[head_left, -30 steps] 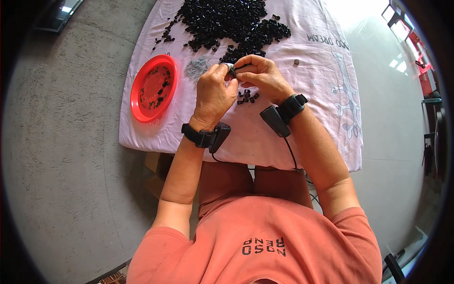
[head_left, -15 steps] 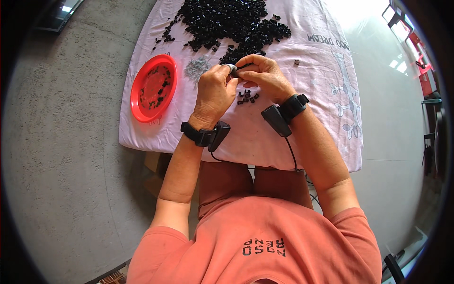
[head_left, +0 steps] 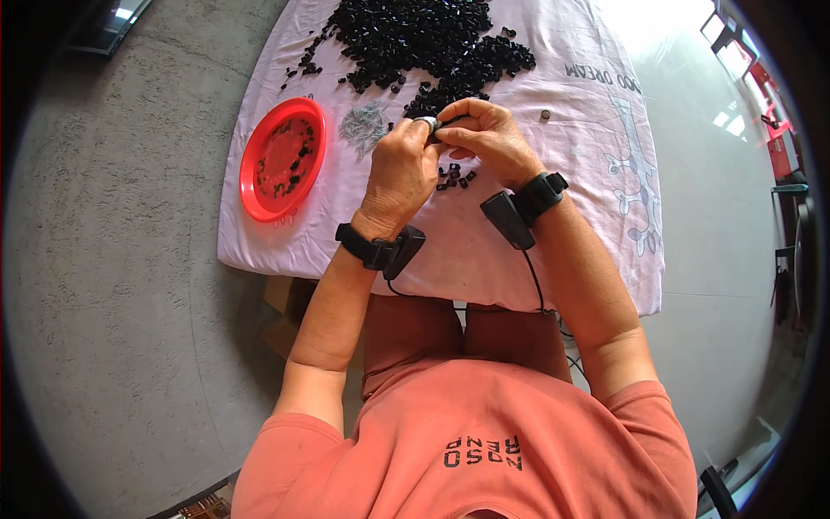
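My left hand (head_left: 402, 171) and my right hand (head_left: 494, 141) meet fingertip to fingertip above the cloth-covered table. Both are closed in a pinch on a small black piece (head_left: 441, 132), mostly covered by the fingers. A pale wrap or cover (head_left: 426, 123) sits on a left fingertip. Just below the fingers lies a little group of black square pieces (head_left: 455, 177). Beyond the hands spreads a large heap of similar black pieces (head_left: 415, 39). Left of my left hand is a pile of thin, silvery, pin-like bits (head_left: 363, 127).
A red round dish (head_left: 248, 177) with scattered black pieces inside stands at the table's left. One small round dark item (head_left: 545, 115) lies right of my right hand. Each wrist carries a strapped black device (head_left: 508, 220) with a cable running down past the table's front edge (head_left: 510, 304).
My left hand has shifted slightly, its wrist turning a little to the right. The right hand keeps nearly the same place, and both still pinch together.
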`<state>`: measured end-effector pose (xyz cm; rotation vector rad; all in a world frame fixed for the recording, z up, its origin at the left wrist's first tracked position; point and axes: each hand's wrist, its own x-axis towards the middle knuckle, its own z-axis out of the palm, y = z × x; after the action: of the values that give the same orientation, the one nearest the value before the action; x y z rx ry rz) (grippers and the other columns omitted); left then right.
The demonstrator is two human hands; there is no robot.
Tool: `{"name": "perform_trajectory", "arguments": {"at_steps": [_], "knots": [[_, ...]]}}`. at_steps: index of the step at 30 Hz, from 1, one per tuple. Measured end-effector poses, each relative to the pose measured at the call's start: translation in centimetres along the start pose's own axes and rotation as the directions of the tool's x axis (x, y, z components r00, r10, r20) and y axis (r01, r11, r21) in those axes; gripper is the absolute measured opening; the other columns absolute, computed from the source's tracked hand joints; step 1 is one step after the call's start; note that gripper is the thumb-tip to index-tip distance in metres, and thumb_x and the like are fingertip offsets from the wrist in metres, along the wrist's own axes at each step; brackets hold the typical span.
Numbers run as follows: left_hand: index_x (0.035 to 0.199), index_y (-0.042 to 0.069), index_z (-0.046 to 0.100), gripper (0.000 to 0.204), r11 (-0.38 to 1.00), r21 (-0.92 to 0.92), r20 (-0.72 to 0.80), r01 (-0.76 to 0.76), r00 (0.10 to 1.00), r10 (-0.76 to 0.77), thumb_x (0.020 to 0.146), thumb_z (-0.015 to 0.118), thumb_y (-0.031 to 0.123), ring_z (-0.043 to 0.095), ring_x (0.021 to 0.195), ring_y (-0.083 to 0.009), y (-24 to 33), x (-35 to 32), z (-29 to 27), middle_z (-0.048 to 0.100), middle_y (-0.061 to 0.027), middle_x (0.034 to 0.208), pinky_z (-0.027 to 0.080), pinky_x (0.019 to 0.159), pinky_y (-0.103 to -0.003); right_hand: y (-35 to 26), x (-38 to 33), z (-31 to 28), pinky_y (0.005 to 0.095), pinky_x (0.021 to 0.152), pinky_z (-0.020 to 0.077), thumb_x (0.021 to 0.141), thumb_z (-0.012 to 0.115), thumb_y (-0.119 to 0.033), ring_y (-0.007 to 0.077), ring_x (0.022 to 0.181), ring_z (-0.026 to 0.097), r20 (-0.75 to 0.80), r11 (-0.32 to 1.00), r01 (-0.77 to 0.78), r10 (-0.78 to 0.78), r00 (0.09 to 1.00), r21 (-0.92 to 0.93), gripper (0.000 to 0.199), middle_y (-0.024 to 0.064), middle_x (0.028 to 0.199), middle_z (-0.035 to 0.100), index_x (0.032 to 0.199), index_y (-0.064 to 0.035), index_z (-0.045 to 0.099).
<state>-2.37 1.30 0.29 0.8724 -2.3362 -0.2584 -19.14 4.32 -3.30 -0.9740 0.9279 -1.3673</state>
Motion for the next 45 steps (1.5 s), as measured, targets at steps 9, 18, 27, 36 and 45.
{"name": "perform_trajectory", "arguments": {"at_steps": [9, 18, 27, 36, 45], "knots": [[0.09, -0.003, 0.062, 0.007, 1.0, -0.007, 0.023, 0.0, 1.0, 0.0, 0.084, 0.064, -0.001, 0.063, 0.072, -0.0363, -0.1, -0.1, -0.5, 0.061, -0.0179, 0.082, 0.049, 0.063, -0.043, 0.2, 0.0, 0.2, 0.0221, 0.071, 0.0572, 0.092, 0.072, -0.009, 0.0098, 0.082, 0.07, 0.016, 0.998, 0.017, -0.016, 1.0, -0.066, 0.015, 0.0058, 0.095, 0.073, 0.104, -0.0036, 0.066], [0.087, -0.003, 0.063, 0.008, 0.999, 0.011, -0.011, 0.048, 0.999, -0.048, 0.084, 0.068, 0.004, 0.063, 0.076, -0.0411, 0.0, 0.0, -1.1, 0.063, -0.0206, 0.084, 0.05, 0.066, -0.047, -0.3, -0.3, 0.3, 0.0233, 0.073, 0.0575, 0.097, 0.066, -0.014, 0.0143, 0.091, 0.073, 0.067, 0.999, -0.047, 0.047, 0.997, 0.002, 0.013, 0.0059, 0.099, 0.073, 0.106, -0.0046, 0.063], [0.083, -0.002, 0.062, 0.008, 0.995, -0.078, -0.076, 0.059, 0.995, -0.065, 0.083, 0.068, 0.002, 0.062, 0.07, -0.0383, 0.3, -0.1, -1.2, 0.062, -0.0177, 0.078, 0.049, 0.062, -0.045, -0.1, -0.2, 0.1, 0.0236, 0.074, 0.0576, 0.097, 0.067, -0.016, 0.0151, 0.092, 0.072, 0.1, 0.998, -0.04, 0.035, 0.994, 0.051, 0.016, 0.0063, 0.099, 0.073, 0.107, -0.0052, 0.064], [0.079, -0.002, 0.061, 0.016, 0.986, -0.058, -0.035, 0.153, 0.987, -0.156, 0.081, 0.074, 0.005, 0.059, 0.063, -0.0314, -0.4, -0.9, -1.5, 0.059, -0.0138, 0.071, 0.046, 0.059, -0.041, -0.1, 0.0, -0.4, 0.0261, 0.077, 0.0586, 0.097, 0.066, -0.017, 0.017, 0.092, 0.073, 0.091, 0.997, -0.022, 0.015, 0.996, 0.076, 0.018, 0.0098, 0.101, 0.073, 0.108, -0.0032, 0.064], [0.081, -0.003, 0.064, 0.014, 0.96, -0.141, 0.012, 0.243, 0.97, -0.244, 0.081, 0.074, 0.008, 0.062, 0.065, -0.0342, -1.6, -3.2, -1.0, 0.063, -0.0182, 0.074, 0.047, 0.059, -0.042, 0.0, 0.0, -0.7, 0.025, 0.075, 0.0562, 0.097, 0.066, -0.02, 0.0158, 0.09, 0.072, 0.045, 0.999, -0.032, 0.03, 0.999, 0.036, 0.016, 0.0081, 0.1, 0.074, 0.108, -0.0074, 0.065]]}}
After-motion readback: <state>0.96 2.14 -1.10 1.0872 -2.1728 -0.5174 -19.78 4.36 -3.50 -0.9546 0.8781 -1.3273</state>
